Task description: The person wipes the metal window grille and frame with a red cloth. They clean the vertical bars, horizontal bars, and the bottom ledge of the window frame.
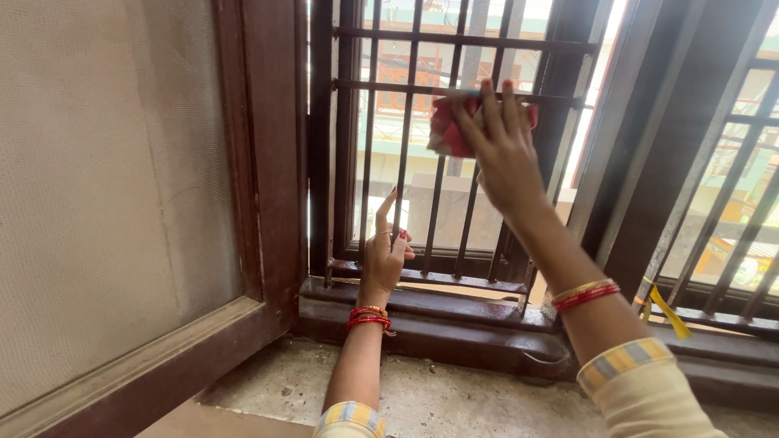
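A person's right hand (503, 154) presses a crumpled red cloth (451, 130) against the dark metal window grille (422, 146), fingers spread flat over the fabric at an upper horizontal crossbar (381, 84). The left hand (383, 258) is closed around a vertical bar low on the grille (index finger raised along it), just above the dark brown wooden sill (422, 304). Red and gold bangles (368, 318) ring both wrists. A mesh-screened wooden shutter (114, 195) stands open at left; the speckled stone ledge (454, 397) lies below.
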